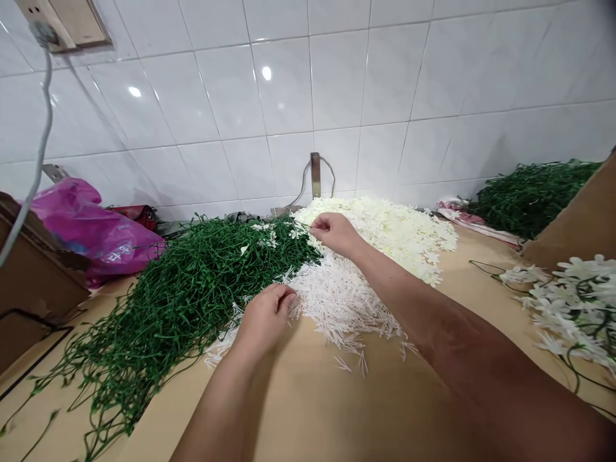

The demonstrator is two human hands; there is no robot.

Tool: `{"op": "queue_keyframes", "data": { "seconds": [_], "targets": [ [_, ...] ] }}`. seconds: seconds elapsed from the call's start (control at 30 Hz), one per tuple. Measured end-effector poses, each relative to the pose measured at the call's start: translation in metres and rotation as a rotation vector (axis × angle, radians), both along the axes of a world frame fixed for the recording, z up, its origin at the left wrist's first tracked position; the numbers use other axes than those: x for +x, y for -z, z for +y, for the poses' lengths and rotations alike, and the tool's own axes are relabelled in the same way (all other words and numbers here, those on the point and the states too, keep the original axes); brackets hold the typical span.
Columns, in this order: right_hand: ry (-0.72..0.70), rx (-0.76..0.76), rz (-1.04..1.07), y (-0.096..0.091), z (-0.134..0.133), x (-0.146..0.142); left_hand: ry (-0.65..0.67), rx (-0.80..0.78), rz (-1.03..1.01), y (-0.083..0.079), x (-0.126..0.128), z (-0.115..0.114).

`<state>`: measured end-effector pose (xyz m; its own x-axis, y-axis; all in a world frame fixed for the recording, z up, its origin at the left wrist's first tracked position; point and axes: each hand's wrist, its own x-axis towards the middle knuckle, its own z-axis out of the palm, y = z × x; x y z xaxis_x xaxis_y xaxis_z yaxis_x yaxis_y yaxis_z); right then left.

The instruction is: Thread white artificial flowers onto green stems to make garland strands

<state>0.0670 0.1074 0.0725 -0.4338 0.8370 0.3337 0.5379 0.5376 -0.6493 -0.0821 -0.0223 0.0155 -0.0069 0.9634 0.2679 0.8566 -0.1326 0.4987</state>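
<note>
My right hand (337, 232) is pinched at the far side of the table, fingertips on what looks like a thin green plastic stem at the edge of the green stem heap (206, 263). Behind and beside it spreads a pile of creamy white artificial petals (404, 234). Closer to me lies a pile of white spiky stamen pieces (337, 295). My left hand (267, 311) rests at the left edge of that pile, thumb and fingers closed together. Whatever may be between them is too small or hidden to make out.
Assembled white flowers (577, 308) lie at the right on the brown tabletop (312, 398). Behind a cardboard flap (572, 218) sits another green stem heap (539, 192). A pink plastic bag (106, 237) and a cardboard box (33, 276) stand left; a white cable (41, 147) hangs there.
</note>
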Motion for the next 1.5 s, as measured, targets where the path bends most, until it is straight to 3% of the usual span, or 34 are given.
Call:
{"op": "queue_keyframes", "data": {
  "seconds": [0.13, 0.2, 0.27, 0.4, 0.47, 0.6, 0.73, 0.83, 1.0, 1.07, 1.13, 1.27, 1.5],
  "targets": [
    [-0.157, -0.149, -0.015, 0.003, -0.034, 0.006, -0.102, 0.301, -0.059, -0.005, 0.001, -0.001],
    [-0.193, -0.223, -0.023, 0.009, -0.046, 0.008, -0.022, 0.401, -0.005, -0.009, 0.004, -0.003],
    [-0.223, -0.302, -0.024, 0.013, -0.051, 0.010, 0.114, 0.413, 0.085, -0.011, 0.007, -0.005],
    [-0.227, -0.688, 0.237, 0.014, -0.048, 0.021, 0.249, 0.364, 0.210, -0.012, 0.009, -0.008],
    [-0.208, -0.821, 0.356, 0.013, -0.046, 0.027, 0.265, 0.376, 0.238, -0.012, 0.008, -0.008],
    [-0.261, -0.933, 0.405, 0.012, -0.047, 0.033, 0.227, 0.451, 0.279, -0.012, 0.009, -0.006],
    [-0.356, -1.039, 0.455, 0.018, -0.051, 0.032, 0.158, 0.499, 0.147, -0.015, 0.009, -0.008],
    [-0.325, -0.894, 0.354, 0.027, -0.056, 0.032, 0.069, 0.489, -0.025, -0.019, 0.007, -0.011],
    [-0.319, -0.289, -0.171, 0.047, -0.077, 0.035, -0.074, 0.317, -0.182, -0.020, 0.002, -0.010],
    [-0.336, -0.061, -0.404, 0.054, -0.086, 0.035, -0.085, 0.209, -0.224, -0.018, 0.001, -0.009],
    [-0.307, 0.073, -0.547, 0.057, -0.091, 0.034, -0.057, 0.116, -0.269, -0.017, 0.001, -0.008],
    [-0.263, 0.086, -0.543, 0.059, -0.085, 0.035, 0.071, -0.112, -0.289, -0.019, 0.004, -0.009],
    [-0.214, -0.099, -0.139, 0.049, -0.055, 0.065, 0.395, -0.602, -0.258, -0.020, 0.013, -0.017]
  ]
}}
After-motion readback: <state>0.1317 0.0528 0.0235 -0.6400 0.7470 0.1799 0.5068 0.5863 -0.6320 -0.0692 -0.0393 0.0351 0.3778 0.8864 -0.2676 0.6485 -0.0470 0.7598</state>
